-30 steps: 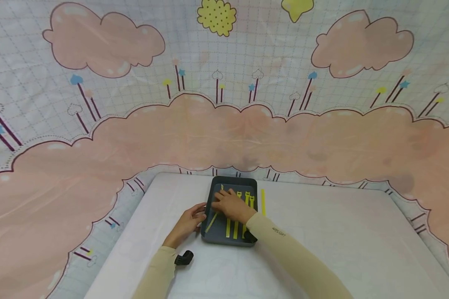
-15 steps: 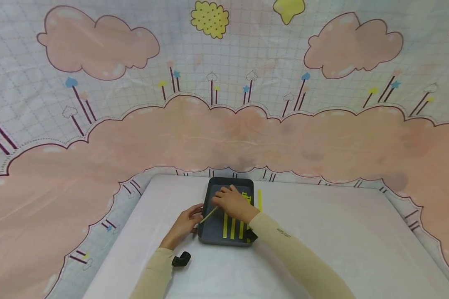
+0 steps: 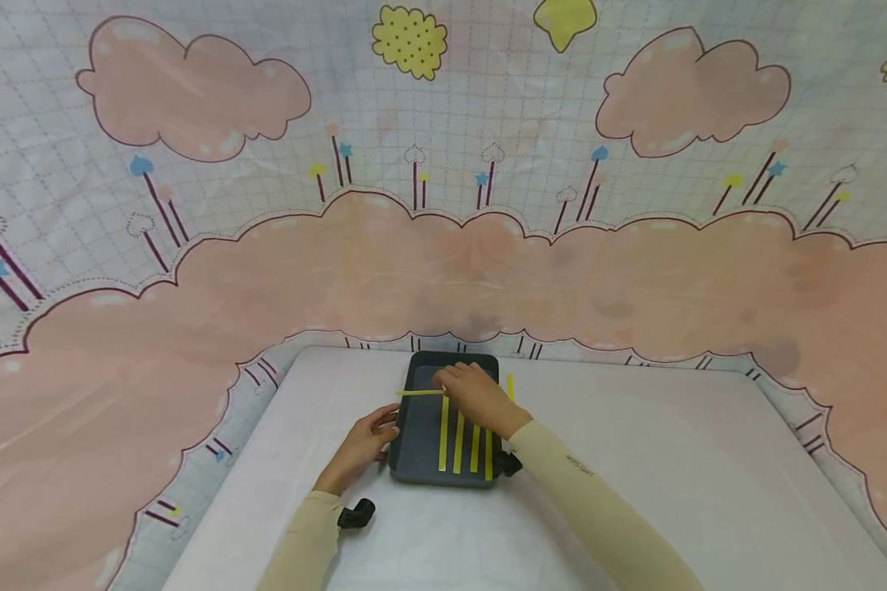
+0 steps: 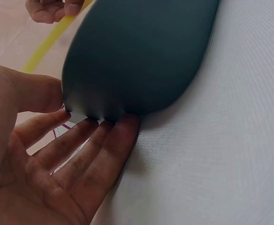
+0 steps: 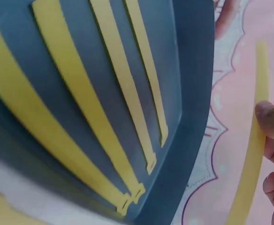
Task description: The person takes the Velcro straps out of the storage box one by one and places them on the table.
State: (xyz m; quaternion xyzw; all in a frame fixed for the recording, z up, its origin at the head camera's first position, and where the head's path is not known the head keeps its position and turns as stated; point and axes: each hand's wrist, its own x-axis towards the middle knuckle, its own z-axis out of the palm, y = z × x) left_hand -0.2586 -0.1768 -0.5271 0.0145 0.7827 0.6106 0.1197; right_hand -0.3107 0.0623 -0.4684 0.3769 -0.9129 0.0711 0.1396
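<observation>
Hands (image 3: 476, 396) (image 3: 362, 443) on strip (image 5: 253, 168), tray edge (image 5: 195, 70), strip seemingly raised

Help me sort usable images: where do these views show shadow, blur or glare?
Left wrist: faint sheen on the tray, soft shadow on the table beside the left hand; right wrist: strips fairly crisp, tray's lower-left rim blurred; head: even light, no harsh glare.

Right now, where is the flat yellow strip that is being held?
In the head view, the flat yellow strip is in the right hand, above the dark grey rectangular tray, its free end crossing the left rim.
</observation>
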